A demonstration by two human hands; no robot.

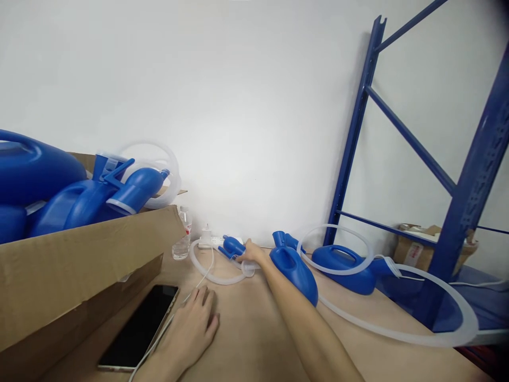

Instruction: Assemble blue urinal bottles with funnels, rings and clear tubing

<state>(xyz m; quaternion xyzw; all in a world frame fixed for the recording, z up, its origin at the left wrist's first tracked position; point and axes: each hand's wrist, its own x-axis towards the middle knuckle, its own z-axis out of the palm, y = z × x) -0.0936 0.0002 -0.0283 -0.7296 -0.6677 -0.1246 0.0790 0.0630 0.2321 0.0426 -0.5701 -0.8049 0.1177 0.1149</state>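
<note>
My right hand (pixel 250 251) reaches to the back of the table, its fingers closed around a blue plastic funnel (pixel 233 246). A clear hose (pixel 217 279) lies in a loop beside this funnel. My left hand (pixel 191 324) lies flat on the table with nothing in it, its fingers stretched over a thin white cable (pixel 162 333). To its left is a black phone (pixel 143 324). Right of my right forearm a blue urinal bottle (pixel 295 273) with a handle lies tilted. Farther right, another blue urinal bottle (pixel 345 270) rests beside coiled clear hoses (pixel 401 333).
An open cardboard box (pixel 91 254) on the left holds several blue bottles (pixel 79 209) and clear hoses (pixel 170 175). A water bottle (pixel 182 236) and a white power strip (pixel 217 242) stand by the wall. A blue metal rack (pixel 358 122) rises at the right; a carton (pixel 421 249) sits there.
</note>
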